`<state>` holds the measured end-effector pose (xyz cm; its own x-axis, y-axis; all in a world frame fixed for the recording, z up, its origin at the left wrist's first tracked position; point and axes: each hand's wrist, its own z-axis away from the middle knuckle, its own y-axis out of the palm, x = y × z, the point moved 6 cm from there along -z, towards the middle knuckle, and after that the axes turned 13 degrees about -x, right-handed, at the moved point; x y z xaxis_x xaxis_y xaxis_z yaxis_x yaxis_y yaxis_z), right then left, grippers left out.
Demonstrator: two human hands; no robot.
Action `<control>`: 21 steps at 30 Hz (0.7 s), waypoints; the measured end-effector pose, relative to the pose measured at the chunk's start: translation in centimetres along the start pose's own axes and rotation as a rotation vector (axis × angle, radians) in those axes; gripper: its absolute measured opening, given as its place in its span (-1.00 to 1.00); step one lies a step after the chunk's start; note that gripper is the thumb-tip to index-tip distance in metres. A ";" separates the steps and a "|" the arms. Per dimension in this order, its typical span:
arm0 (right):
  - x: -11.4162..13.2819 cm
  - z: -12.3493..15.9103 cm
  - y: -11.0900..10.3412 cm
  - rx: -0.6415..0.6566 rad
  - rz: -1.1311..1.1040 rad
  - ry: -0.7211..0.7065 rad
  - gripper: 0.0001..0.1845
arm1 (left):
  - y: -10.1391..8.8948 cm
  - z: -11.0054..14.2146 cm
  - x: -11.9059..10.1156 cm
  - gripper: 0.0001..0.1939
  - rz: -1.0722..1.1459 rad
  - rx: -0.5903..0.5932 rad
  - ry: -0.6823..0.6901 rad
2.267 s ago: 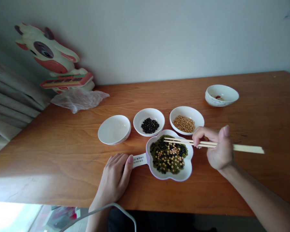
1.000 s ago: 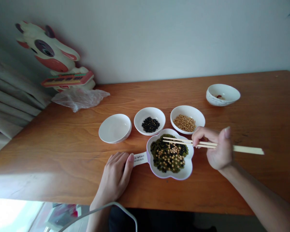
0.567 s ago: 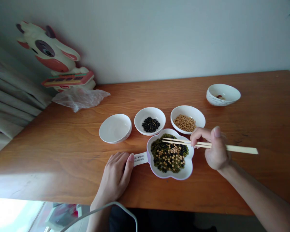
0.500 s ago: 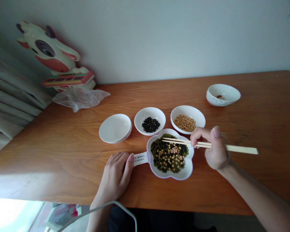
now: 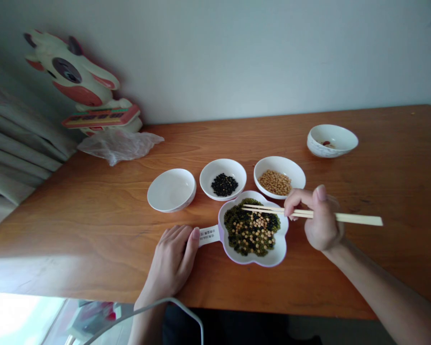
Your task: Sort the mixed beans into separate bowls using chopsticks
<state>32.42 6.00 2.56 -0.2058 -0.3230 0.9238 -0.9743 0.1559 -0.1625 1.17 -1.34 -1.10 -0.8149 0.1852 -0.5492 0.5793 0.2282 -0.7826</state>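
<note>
My left hand [image 5: 175, 258] is closed round the labelled handle of a white, flower-shaped dish [image 5: 280, 247] with a purple edge. Green, black and tan beans [image 5: 253, 230] lie mixed in it. In my right hand [image 5: 318, 218] is a pair of pale chopsticks [image 5: 359, 219], their tips over the beans near the dish's upper part; whether they grip a bean I cannot tell. Just behind the dish stand a white bowl of black beans [image 5: 224, 184] and a white bowl of tan soybeans [image 5: 275, 182]. Left of these, a white bowl [image 5: 171, 190] shows only its bare inside.
A patterned bowl [image 5: 332, 141] with a few bits inside stands at the back right. At the back left are a cow-shaped toy keyboard [image 5: 89, 86] and a crumpled plastic bag [image 5: 120, 145]. A grey cable [image 5: 170, 301] crosses before my left forearm.
</note>
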 end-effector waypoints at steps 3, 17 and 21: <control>0.1 0.1 0.0 0.002 -0.009 -0.006 -0.20 | 0.0 -0.1 -0.1 -0.60 0.003 0.005 0.000; 0.1 0.4 -0.1 0.004 -0.083 -0.030 -0.18 | 0.0 -0.1 -0.1 -0.62 0.008 0.002 -0.003; 0.4 0.2 -0.2 -0.004 -0.111 -0.018 -0.18 | -0.1 -0.1 -0.2 -0.62 0.010 -0.004 0.003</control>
<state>32.55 5.70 2.90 -0.0986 -0.3552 0.9296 -0.9908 0.1223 -0.0584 1.26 -1.30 -0.90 -0.8089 0.1909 -0.5562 0.5877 0.2305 -0.7756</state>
